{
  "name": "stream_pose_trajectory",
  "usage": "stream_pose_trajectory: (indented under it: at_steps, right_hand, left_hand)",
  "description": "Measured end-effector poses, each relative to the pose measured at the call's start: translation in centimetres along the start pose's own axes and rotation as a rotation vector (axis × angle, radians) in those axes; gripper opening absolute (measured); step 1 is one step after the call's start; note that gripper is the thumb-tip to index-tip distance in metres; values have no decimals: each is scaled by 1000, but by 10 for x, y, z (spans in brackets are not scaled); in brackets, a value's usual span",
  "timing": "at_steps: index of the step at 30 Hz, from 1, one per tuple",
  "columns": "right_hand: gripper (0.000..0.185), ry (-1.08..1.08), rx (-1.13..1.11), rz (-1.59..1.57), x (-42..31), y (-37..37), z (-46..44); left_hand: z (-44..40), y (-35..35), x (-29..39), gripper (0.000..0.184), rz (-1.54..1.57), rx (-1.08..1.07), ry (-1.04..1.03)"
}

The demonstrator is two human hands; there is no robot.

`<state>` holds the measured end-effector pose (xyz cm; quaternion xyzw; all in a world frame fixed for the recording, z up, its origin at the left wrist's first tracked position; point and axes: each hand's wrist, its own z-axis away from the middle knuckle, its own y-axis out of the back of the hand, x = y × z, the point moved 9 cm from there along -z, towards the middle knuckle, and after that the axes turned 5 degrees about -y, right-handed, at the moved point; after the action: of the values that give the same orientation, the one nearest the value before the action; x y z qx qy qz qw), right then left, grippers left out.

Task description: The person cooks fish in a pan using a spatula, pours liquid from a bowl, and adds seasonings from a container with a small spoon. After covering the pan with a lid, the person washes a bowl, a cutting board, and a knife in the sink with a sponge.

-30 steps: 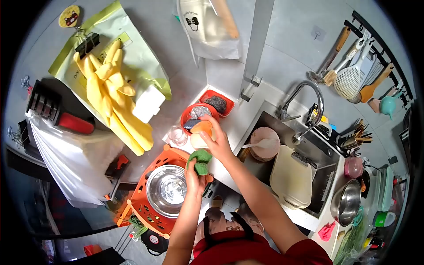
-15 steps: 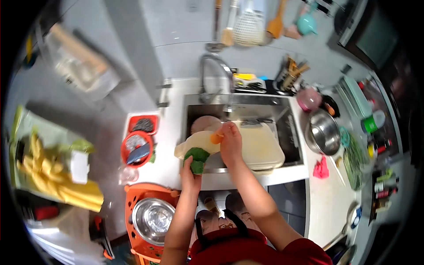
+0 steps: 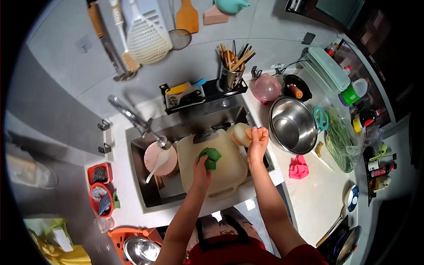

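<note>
My left hand (image 3: 202, 174) is closed around a crumpled green scouring cloth (image 3: 211, 159), above a cream rectangular board (image 3: 225, 174) lying across the sink. My right hand (image 3: 257, 148) grips a pale, rounded, bowl-like piece (image 3: 240, 134) with orange at its edge, over the sink's right side. Its exact kind cannot be made out. Left of the board, a pinkish plate (image 3: 167, 153) sits in the sink with a white spoon (image 3: 160, 163) resting on it. Dark utensils (image 3: 216, 129) lie at the board's far edge.
The faucet (image 3: 137, 119) arches over the sink's left side. A steel bowl (image 3: 293, 123), a pink cloth (image 3: 299, 168) and bagged green vegetables (image 3: 338, 150) lie on the right counter. Red containers (image 3: 100, 201) stand at left. A chopstick holder (image 3: 231, 77) stands behind the sink.
The view has turned rightward. My hands have moved apart: the right hand has carried the pale piece from near the faucet to the sink's right side. The green cloth stays in my left hand.
</note>
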<state>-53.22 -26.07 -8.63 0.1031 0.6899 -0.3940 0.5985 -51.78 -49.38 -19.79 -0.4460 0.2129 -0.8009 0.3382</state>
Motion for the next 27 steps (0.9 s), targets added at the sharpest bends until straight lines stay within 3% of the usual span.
stream_pose_trajectory:
  at_steps: [6,11,20,23,27]
  right_hand:
    - [17,45,85,175,72,24,-52]
    - [16,7,133,176,120,39,-86]
    - [18,-86,-94,321,134,14,-126]
    - [22,-197,-171,405,134,10,-124]
    - [23,-173,-163,428,140,13,-125]
  left_hand:
    - [-54,-24,-30,29,-62,55,61]
    - [-98,-52,-53,30,-58,-32,116]
    - [-172,-131,-95,28,92,-277,203]
    - [-170,-140,-106,29,93,-253,287]
    - [-173,-140,-113,31,169,-254,320]
